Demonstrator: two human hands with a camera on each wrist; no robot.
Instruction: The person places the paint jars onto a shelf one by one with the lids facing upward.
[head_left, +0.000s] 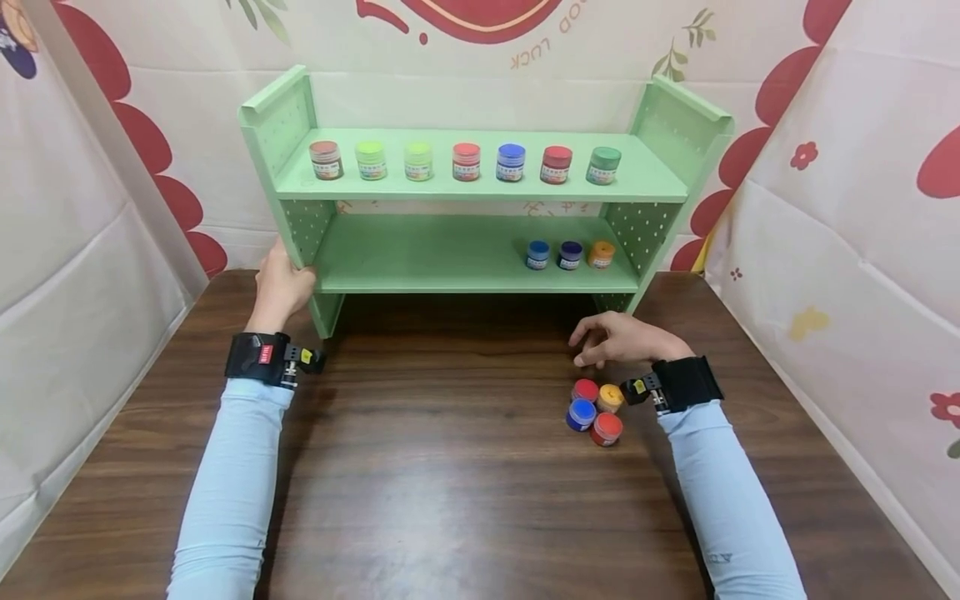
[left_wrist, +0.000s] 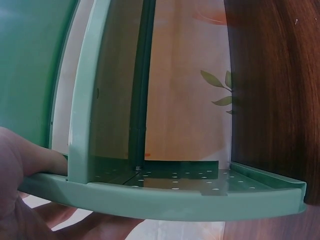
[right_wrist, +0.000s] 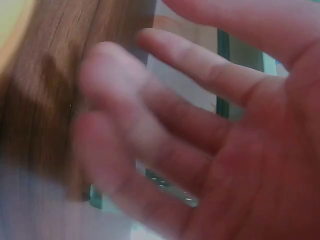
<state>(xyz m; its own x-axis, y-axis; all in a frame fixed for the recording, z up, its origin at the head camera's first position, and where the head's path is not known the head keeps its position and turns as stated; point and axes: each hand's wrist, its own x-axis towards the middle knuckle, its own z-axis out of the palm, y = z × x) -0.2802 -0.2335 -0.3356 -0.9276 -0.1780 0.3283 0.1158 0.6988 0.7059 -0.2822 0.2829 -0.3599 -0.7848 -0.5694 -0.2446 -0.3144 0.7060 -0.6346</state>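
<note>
My left hand (head_left: 281,287) grips the lower left side panel of a green two-tier shelf (head_left: 450,290). In the left wrist view the thumb lies inside the panel's edge (left_wrist: 165,202) and the fingers pass behind it. My right hand (head_left: 622,337) hovers over the table in front of the shelf's right end, fingers loosely bent and holding nothing. Just below it stands a cluster of small paint jars: a red jar (head_left: 585,390), an orange-yellow jar (head_left: 611,397), a blue jar (head_left: 581,414) and a second red jar (head_left: 606,429). The right wrist view shows an empty palm (right_wrist: 250,160).
Several jars line the upper tier, from a brownish-red jar (head_left: 326,160) to a dark green jar (head_left: 603,166). On the lower tier's right are a blue jar (head_left: 537,255), a dark purple jar (head_left: 570,256) and an orange jar (head_left: 602,254). Printed cloth (head_left: 480,104) hangs behind the wooden table (head_left: 420,467).
</note>
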